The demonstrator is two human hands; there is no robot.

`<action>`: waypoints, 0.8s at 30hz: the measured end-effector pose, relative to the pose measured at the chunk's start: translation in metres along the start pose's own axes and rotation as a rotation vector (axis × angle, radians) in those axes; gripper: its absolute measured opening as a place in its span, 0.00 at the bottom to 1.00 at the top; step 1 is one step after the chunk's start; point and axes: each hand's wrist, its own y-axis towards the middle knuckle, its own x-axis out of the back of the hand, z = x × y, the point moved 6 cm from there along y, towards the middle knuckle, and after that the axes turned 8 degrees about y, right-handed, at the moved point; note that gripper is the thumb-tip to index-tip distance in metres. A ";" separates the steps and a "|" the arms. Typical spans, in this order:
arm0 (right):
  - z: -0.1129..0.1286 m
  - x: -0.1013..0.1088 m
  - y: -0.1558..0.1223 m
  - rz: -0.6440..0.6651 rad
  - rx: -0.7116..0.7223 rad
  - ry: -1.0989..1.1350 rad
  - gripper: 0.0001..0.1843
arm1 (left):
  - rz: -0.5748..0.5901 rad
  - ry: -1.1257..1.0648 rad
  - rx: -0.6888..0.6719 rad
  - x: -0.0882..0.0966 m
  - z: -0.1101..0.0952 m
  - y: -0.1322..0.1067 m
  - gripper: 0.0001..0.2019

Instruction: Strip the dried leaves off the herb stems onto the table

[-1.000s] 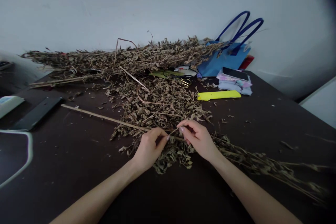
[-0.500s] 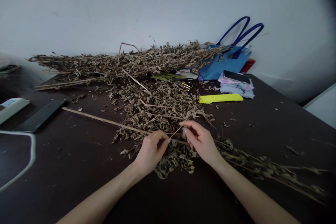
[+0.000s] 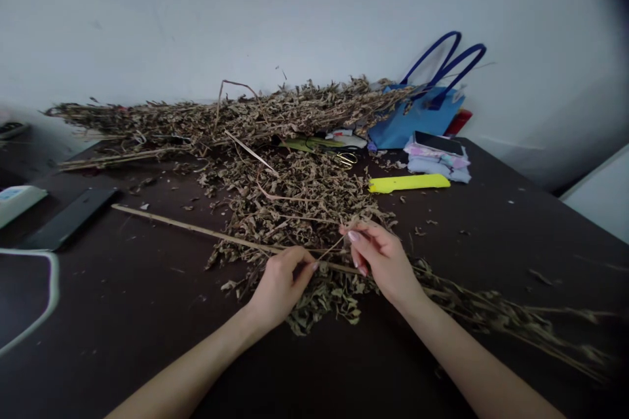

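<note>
A long dried plant stalk [image 3: 196,228] lies slantwise across the table in front of me, its bare end at the left and its leafy part [image 3: 486,308] stretching to the right. My left hand [image 3: 282,281] is closed, thumb and forefinger pinching a thin side twig [image 3: 331,247] of the plant. At the twig's other end, my right hand [image 3: 386,262] is closed, its fingertips on some dried leaves. Under and beyond both hands spreads a heap of loose, crumpled dried leaves [image 3: 314,190]. Greener leaves [image 3: 324,304] hang below the stalk between my wrists.
Along the wall lies a big bundle of dried plants [image 3: 275,111], near a blue bag [image 3: 417,121]. Scissors [image 3: 346,158], a yellow strip [image 3: 410,183] and a phone on folded cloth [image 3: 439,170] sit right. A dark flat object [image 3: 73,217] and white cable [image 3: 54,288] lie left.
My right hand has shifted slightly right along the twig, away from my left hand, with leaf bits at its fingertips. My left hand keeps its pinch. The view has turned slightly right.
</note>
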 end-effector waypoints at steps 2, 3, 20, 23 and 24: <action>0.002 0.001 0.001 -0.013 -0.007 0.116 0.07 | 0.009 -0.001 -0.012 -0.001 -0.001 0.000 0.05; 0.004 0.001 0.002 -0.019 -0.003 0.174 0.06 | 0.013 0.000 -0.017 -0.002 -0.001 -0.001 0.05; 0.007 0.010 0.009 -0.077 -0.068 0.406 0.06 | 0.045 0.007 -0.059 -0.005 -0.004 -0.001 0.06; 0.007 0.012 0.010 -0.091 -0.079 0.375 0.07 | 0.046 0.003 -0.060 -0.005 -0.005 -0.001 0.06; 0.007 0.012 0.010 -0.091 -0.086 0.380 0.07 | 0.051 0.002 -0.059 -0.005 -0.005 -0.002 0.06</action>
